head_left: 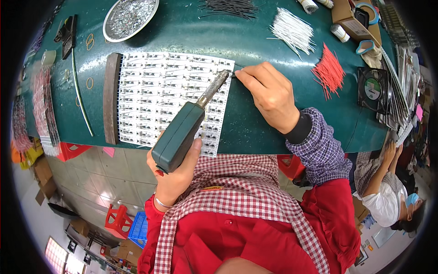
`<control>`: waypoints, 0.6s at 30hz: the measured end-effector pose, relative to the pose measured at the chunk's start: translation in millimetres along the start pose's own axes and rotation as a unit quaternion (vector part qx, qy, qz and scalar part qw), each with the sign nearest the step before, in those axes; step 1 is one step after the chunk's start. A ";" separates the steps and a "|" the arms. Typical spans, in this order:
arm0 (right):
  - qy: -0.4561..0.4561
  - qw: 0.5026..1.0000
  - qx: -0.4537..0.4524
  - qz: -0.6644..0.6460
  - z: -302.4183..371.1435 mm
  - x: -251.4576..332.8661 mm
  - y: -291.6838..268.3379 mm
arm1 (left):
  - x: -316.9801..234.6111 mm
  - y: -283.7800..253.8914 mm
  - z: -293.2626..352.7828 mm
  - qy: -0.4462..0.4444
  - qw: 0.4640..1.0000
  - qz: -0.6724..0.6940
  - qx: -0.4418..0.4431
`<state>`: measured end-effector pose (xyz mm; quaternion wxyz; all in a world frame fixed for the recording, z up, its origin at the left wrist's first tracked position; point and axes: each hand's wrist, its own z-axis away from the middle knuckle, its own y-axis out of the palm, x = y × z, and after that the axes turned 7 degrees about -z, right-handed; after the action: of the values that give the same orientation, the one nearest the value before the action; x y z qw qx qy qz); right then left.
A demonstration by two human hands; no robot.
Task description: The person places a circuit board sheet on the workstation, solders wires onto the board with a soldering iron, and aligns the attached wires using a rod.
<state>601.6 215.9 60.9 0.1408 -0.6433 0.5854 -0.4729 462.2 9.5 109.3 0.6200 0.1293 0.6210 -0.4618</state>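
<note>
My left hand [175, 180] is wrapped round the dark green body of a soldering gun [180, 130]. Its metal barrel slants up and right, and the tip sits over the upper right corner of a white panel of small circuit boards [155, 98]. Just right of that corner, my right hand [272, 96] pinches a thin dark wire [238, 65] between thumb and fingertips. Whether tip and wire touch is too small to tell. Along the panel's left edge lies a dark bar [112, 98].
Beyond the panel stand a bowl of metal bits [107, 33] and bundles of black wires [229, 7], white wires [294, 32] and red wires [329, 71]. To the right are a cardboard box [346, 20], a black fan [373, 90] and a co-worker [385, 196]. Rubber bands [90, 42] lie left.
</note>
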 end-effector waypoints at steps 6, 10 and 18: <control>0.000 1.000 0.004 0.006 -0.7 1.1 -0.2 | -3.4 -1.7 -1.6 0.005 1.000 -0.017 0.017; 0.003 1.000 0.007 0.009 -1.5 1.8 -0.6 | -1.4 -2.2 3.3 -0.026 1.000 -0.006 0.016; 0.000 1.000 0.000 0.014 0.3 1.0 0.3 | 11.4 -8.3 12.6 0.014 0.999 0.022 -0.020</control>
<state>601.5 214.9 61.0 0.1475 -0.6352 0.5938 -0.4713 462.0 -8.9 105.0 0.6235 0.1375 0.6358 -0.4337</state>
